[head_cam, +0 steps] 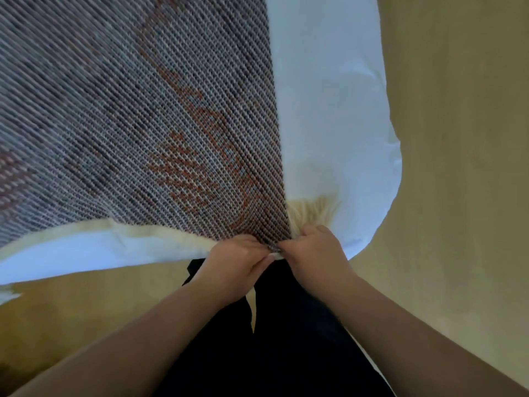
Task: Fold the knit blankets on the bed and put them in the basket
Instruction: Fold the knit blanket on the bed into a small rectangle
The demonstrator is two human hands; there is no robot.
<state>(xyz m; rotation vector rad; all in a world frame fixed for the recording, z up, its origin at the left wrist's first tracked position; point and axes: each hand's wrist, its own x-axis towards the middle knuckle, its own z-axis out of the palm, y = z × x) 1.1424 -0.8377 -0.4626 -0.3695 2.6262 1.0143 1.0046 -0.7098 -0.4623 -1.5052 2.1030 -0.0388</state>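
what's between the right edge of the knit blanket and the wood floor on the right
In the head view, a bare strip of white bed sheet separates the knit blanket from the wood floor; cream fringe sticks out near the hands.

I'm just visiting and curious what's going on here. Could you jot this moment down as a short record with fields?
Activity: handling a knit blanket at the bed's corner
Blanket: grey knit blanket with an orange pattern, spread on the bed
Fringe: cream fringe along its edge
Bed: white sheet
Left hand: left hand pinching the blanket's corner
Right hand: right hand pinching the same corner
Floor: wooden floor
Basket: not in view
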